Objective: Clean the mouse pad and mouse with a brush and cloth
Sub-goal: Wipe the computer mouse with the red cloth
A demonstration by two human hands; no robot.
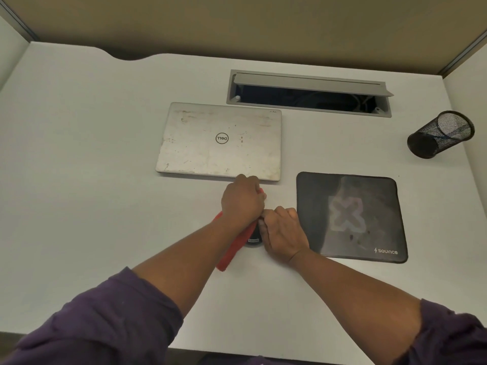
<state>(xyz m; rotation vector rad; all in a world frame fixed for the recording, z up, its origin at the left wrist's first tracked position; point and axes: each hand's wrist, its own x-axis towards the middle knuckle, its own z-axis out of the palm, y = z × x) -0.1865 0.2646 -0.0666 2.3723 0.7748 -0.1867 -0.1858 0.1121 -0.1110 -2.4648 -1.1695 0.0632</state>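
A black mouse (253,239) rests on the white desk, mostly hidden under my two hands; only its rear end with a small label shows. My left hand (242,202) is closed on a red cloth (232,252), pressing it over the mouse's left side, and the cloth trails back toward me. My right hand (283,231) grips the mouse's right side. A dark mouse pad (350,217) with a pale X design lies flat just right of my right hand, with nothing on it. No brush is visible.
A closed silver laptop (220,142) lies just behind my hands. An open cable tray (308,94) is set into the desk behind it. A black mesh pen cup (440,134) stands at the far right. Partition walls enclose the desk.
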